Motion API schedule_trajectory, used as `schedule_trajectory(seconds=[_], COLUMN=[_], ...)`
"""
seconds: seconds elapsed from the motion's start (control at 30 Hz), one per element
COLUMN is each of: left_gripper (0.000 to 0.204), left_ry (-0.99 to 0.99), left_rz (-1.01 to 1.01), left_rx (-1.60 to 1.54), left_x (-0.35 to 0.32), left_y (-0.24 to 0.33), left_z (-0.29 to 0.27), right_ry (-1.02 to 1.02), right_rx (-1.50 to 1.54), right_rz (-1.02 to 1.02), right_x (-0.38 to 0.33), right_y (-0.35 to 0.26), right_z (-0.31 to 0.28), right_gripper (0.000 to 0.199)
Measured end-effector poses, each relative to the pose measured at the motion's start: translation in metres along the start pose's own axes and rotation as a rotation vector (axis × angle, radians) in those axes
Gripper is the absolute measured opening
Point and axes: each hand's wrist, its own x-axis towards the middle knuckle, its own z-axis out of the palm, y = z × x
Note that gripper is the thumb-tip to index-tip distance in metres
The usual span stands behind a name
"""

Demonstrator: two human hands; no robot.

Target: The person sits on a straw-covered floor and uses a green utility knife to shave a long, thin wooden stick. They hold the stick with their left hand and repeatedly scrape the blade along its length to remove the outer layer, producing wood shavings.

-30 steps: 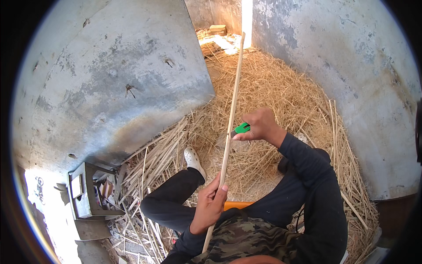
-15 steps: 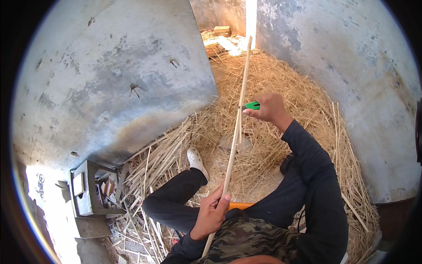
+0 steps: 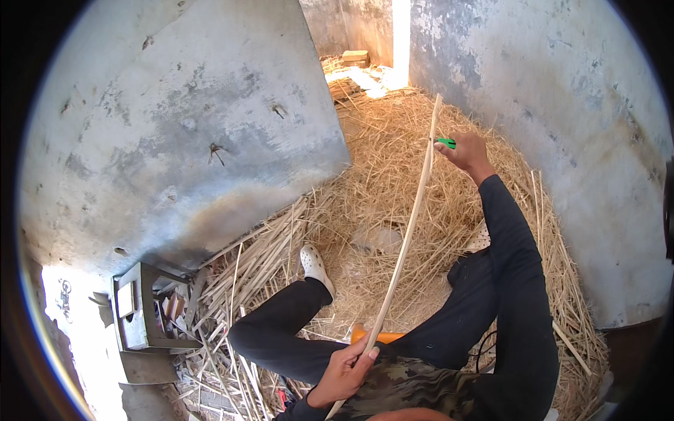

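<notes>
One long pale cane (image 3: pixel 411 217) runs from the lower middle of the frame up to the upper right of centre, bowed slightly along its length. The left hand (image 3: pixel 345 370), at the bottom centre, is wrapped shut around its lower end, thumb on top. The right hand (image 3: pixel 467 151), arm stretched out in a dark sleeve toward the upper right, is closed around one small green-handled tool (image 3: pixel 445 143), whose tip meets the cane near its upper end. An orange object (image 3: pixel 382 337) peeks out just behind the left hand, mostly hidden by the leg, and I cannot tell what it is.

The person sits on a floor covered with loose straw (image 3: pixel 393 168), which fills the middle of the frame and piles up against the walls. Two legs in black trousers are out in front; one white shoe (image 3: pixel 314 265) shows at centre left, and a second pale shoe (image 3: pixel 480 240) is partly hidden behind the right arm. A flat grey stone or slab (image 3: pixel 379 238) lies in the straw between the two shoes, directly behind the cane.

A bundle of thicker split stalks (image 3: pixel 246 274) lies in the lower left. Beside it stands one small grey metal box (image 3: pixel 144 316) with odds and ends inside. Rough, stained plaster walls (image 3: pixel 182 119) close in on the left and right, and a bright doorway gap (image 3: pixel 400 35) opens at the top, with a brick (image 3: pixel 354 56) near it.
</notes>
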Motion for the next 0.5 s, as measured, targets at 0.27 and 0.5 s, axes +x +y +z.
schedule_trajectory(seconds=[0.27,0.5], left_gripper=[0.046,0.049], left_ry=[0.098,0.093], left_rz=[0.046,0.057], left_rx=[0.139,-0.103], left_x=[-0.030,0.031], left_y=[-0.055,-0.024], left_z=[-0.020,-0.034], right_ry=[-0.119,-0.581], right_rx=[-0.015,0.009], right_rz=[0.742,0.639], right_x=[-0.061,-0.060], right_y=[0.121,0.059], right_z=[-0.005,-0.022], right_gripper=[0.091,0.087])
